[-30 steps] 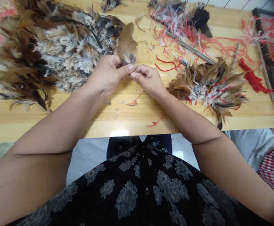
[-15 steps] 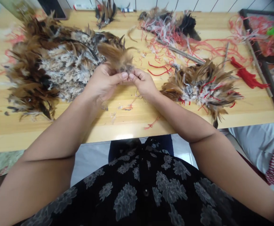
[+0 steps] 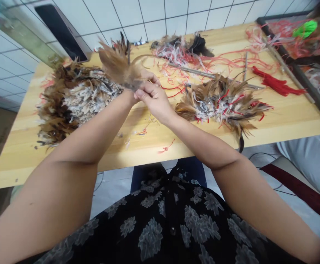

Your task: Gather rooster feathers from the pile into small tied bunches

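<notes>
Near the centre of the frame we hold a bunch of brown feathers [image 3: 114, 68] above the counter [image 3: 176, 145], its plumes fanning toward the upper left. Our right hand [image 3: 156, 99] pinches the grey base between thumb and fingers; our left hand [image 3: 146, 76] lies close behind, partly hidden, and we cannot tell how it grips. At the left of the frame we have a broad heap of brown and whitish feathers [image 3: 84, 99], and right of centre a smaller feather pile [image 3: 220, 102] dotted with red ties. Red cords [image 3: 277, 81] lie farther right, near a dark-framed tray [image 3: 294, 68]. A phone [image 3: 62, 33] leans against the tiled wall [image 3: 149, 16] at upper left.
</notes>
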Demonstrator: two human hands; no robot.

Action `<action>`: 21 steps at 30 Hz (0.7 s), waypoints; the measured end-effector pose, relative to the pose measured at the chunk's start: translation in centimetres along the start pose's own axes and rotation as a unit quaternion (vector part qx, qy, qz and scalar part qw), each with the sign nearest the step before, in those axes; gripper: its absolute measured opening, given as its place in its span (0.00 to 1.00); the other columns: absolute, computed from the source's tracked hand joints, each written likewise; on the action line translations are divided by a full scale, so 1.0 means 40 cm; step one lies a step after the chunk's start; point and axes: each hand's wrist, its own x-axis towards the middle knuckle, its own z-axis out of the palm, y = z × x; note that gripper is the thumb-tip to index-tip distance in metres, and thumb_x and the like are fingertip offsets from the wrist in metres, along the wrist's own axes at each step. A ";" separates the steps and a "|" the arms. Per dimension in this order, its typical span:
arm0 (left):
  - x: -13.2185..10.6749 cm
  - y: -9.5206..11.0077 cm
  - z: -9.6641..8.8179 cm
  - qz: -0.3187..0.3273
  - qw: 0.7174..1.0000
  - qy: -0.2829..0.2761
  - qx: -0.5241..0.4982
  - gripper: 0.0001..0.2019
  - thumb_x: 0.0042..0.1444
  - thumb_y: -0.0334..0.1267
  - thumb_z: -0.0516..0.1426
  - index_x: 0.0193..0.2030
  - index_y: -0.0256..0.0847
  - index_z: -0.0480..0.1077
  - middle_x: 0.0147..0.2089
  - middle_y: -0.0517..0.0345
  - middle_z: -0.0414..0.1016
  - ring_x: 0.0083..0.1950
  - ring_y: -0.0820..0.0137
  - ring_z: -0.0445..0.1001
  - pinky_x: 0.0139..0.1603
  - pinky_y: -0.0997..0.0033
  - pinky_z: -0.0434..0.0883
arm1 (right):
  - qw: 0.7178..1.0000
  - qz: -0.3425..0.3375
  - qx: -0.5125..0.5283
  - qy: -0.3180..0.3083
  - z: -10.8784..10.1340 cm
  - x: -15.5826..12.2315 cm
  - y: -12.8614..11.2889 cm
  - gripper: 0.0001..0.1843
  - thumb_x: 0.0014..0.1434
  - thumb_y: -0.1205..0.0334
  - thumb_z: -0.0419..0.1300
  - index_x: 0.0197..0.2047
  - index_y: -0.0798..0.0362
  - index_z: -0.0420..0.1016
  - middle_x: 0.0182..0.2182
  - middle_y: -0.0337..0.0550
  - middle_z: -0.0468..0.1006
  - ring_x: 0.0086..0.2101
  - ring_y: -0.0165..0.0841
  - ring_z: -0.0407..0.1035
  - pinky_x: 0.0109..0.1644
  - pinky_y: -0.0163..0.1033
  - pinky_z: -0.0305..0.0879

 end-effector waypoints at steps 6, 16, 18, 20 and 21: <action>0.161 -0.051 0.036 0.059 0.987 0.058 0.138 0.19 0.52 0.30 0.82 0.32 0.50 0.77 0.29 0.68 0.72 0.50 0.61 0.74 0.67 0.66 0.72 | 0.999 0.007 0.039 -0.006 0.026 0.009 -0.022 0.23 0.79 0.53 0.77 0.34 0.46 0.73 0.43 0.36 0.87 0.55 0.33 0.81 0.76 0.43 0.81; 0.196 -0.001 0.126 0.077 0.967 0.068 0.234 0.20 0.65 0.14 0.68 0.34 0.47 0.76 0.33 0.71 0.67 0.47 0.67 0.58 0.69 0.69 0.58 | 0.994 0.039 0.098 -0.014 0.032 -0.018 -0.070 0.19 0.70 0.57 0.82 0.34 0.46 0.79 0.38 0.35 0.85 0.54 0.39 0.82 0.77 0.44 0.76; 0.227 0.005 0.150 0.079 0.963 0.066 0.248 0.23 0.64 0.13 0.70 0.32 0.49 0.73 0.33 0.67 0.61 0.50 0.64 0.56 0.72 0.69 0.55 | 0.994 0.034 0.100 -0.023 0.038 -0.003 -0.055 0.20 0.63 0.54 0.87 0.33 0.44 0.80 0.37 0.34 0.83 0.51 0.39 0.80 0.76 0.45 0.77; 0.254 0.009 0.164 0.088 0.963 0.046 0.252 0.23 0.62 0.13 0.73 0.34 0.48 0.74 0.34 0.66 0.59 0.53 0.64 0.55 0.74 0.70 0.52 | 0.995 0.047 0.090 -0.016 0.038 0.007 -0.046 0.26 0.57 0.53 0.90 0.30 0.44 0.76 0.36 0.35 0.82 0.51 0.40 0.78 0.75 0.45 0.78; 0.265 0.011 0.166 0.094 0.963 0.036 0.249 0.22 0.62 0.13 0.73 0.35 0.47 0.75 0.36 0.65 0.58 0.54 0.64 0.55 0.74 0.72 0.52 | 0.995 0.052 0.089 0.002 0.034 0.009 -0.047 0.28 0.58 0.50 0.90 0.29 0.45 0.74 0.36 0.36 0.82 0.52 0.40 0.78 0.75 0.46 0.78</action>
